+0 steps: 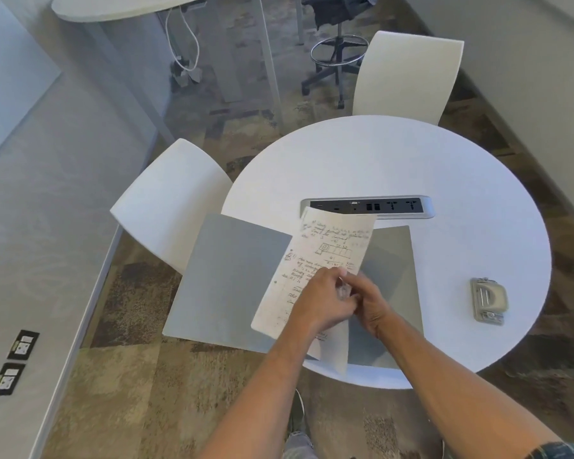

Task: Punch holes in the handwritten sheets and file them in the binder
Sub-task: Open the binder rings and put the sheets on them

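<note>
Over the middle of the open binder (232, 276), near the table's front edge, the handwritten sheets (325, 253) are being worked at the rings, with small dark punched holes seen down their left margin. The paper looks thin, light and limp, its far end lifted and curling toward the power strip (368, 207); it is judged likely to tear at the holes if tugged, so it is best held near the punched edge and supported flat. The left hand (318, 299) is laid on the page with fingers curled, and the right hand (370, 304) meets it fingertip to fingertip at what seems a glint of metal ring; whether either hand actually pinches the ring or the paper cannot be told, since the fingers overlap. The binder's covers are seen as stiff, matte grey boards, the left cover overhanging the table's left edge, the right one lying flat. A grey metal hole punch (487, 301), compact and surely heavy for its size, is set apart near the table's right edge. The round table (395, 160) itself is smooth and white, with white moulded chairs (169, 207) drawn up beyond its left and far edges.
</note>
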`<state>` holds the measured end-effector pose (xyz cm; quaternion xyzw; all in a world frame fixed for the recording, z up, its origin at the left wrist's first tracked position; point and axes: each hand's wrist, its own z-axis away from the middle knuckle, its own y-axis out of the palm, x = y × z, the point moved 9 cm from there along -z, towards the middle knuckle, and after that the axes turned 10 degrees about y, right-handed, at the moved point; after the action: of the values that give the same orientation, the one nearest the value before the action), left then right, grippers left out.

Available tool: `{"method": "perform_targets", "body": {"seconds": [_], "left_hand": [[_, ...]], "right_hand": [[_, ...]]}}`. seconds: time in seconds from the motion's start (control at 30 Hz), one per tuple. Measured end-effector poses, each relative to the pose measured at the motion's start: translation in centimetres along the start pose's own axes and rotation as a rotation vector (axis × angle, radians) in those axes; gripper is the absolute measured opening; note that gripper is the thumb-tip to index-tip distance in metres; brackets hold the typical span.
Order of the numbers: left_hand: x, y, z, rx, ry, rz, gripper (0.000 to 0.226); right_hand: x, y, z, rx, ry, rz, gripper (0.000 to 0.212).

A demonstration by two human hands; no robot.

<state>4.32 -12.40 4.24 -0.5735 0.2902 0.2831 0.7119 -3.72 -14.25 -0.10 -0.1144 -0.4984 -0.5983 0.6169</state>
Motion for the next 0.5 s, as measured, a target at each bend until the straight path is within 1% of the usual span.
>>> {"method": "perform_targets", "body": {"seconds": [0.07, 0.13, 0.2, 0.23, 0.3, 0.37, 0.43, 0.5], "left_hand": [[0.8, 1.6, -0.3, 0.054, -0.015, 0.014, 0.059], [1.5, 2.9, -0.5, 0.115, -0.027, 0.024, 0.068], [2.2, 3.7, -0.7, 0.160, -0.028, 0.039, 0.067], [2.7, 3.9, -0.9, 0.162, -0.030, 0.049, 0.064], [3.8, 3.3, -1.6, 0.094, -0.041, 0.059, 0.054], [5.4, 1.4, -2.5, -0.045, -0.068, 0.010, 0.043], [7.5, -0.8, -3.0, -0.188, -0.163, -0.039, 0.040], [9.9, -2.2, -3.3, -0.242, -0.287, -0.058, 0.037]], "right_hand": [[-0.6, -1.5, 0.2, -0.072, 0.019, -0.051, 0.050], [-1.0, -3.2, 0.1, -0.185, 0.058, 0.001, 0.038], [-1.1, -5.1, 0.1, -0.292, 0.085, 0.072, 0.028], [-1.1, -6.0, 0.3, -0.346, 0.105, 0.100, 0.026], [-1.3, -7.8, 0.4, -0.410, 0.127, 0.153, 0.028], [-1.9, -9.5, 0.2, -0.452, 0.160, 0.194, 0.022], [-2.5, -11.2, 0.1, -0.508, 0.181, 0.200, 0.017], [-3.0, -12.1, 0.0, -0.529, 0.202, 0.187, 0.020]]}}
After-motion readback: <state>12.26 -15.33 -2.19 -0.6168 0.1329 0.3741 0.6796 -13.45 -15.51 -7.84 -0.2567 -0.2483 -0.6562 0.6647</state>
